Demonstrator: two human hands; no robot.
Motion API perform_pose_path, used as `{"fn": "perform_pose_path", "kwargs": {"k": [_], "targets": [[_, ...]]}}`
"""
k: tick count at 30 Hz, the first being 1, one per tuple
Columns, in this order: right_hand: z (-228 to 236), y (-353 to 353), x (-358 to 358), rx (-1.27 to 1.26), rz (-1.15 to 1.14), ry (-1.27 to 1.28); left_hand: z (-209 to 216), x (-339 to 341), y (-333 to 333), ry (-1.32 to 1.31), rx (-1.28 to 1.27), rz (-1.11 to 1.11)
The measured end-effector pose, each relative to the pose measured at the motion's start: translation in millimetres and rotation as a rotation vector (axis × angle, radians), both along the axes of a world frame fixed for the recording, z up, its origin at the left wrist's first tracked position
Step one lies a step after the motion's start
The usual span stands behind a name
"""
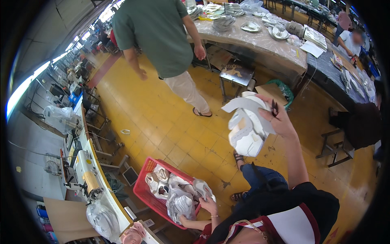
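Head view: two hands hold shoe pieces.
The right hand [280, 118], lifted up, pinches a bunch of white shoe pieces [246, 129] over the yellow floor [178, 140]. The left hand [209, 205], low down, pinches a grey-white shoe piece [202, 188] at the red basket's edge [139, 188], near a clear plastic bag [180, 204].

Toward three o'clock, the layered, flat white-and-grey shoe pieces [248, 132] include a beige patch. At seven, the rectangular plastic basket [143, 183] is red, patterned with holes. The square-tiled floor [170, 132] is mustard yellow, with a dull red stripe [105, 71] at ten.
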State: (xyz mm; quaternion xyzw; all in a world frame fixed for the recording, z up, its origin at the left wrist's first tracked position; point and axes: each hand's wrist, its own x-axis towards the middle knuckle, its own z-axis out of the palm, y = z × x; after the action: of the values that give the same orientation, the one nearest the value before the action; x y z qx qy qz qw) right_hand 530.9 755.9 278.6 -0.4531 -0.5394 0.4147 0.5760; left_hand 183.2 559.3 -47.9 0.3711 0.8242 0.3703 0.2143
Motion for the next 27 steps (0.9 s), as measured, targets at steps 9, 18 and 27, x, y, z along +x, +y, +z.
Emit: {"fn": "perform_pose_path", "kwargs": {"k": [9,18,27], "targets": [[-30.9,140.3,49.8,-0.071,-0.153,-0.232,10.7,-6.4,172.7,0.069,-0.063,-0.018],[-8.8,327.9,79.0,-0.008,-0.065,-0.33,47.3,55.1,396.4,0.006,0.222,0.09],[-23.6,511.5,51.4,-0.073,-0.051,-0.446,47.9,25.8,607.2,-0.151,0.299,0.08]]}}
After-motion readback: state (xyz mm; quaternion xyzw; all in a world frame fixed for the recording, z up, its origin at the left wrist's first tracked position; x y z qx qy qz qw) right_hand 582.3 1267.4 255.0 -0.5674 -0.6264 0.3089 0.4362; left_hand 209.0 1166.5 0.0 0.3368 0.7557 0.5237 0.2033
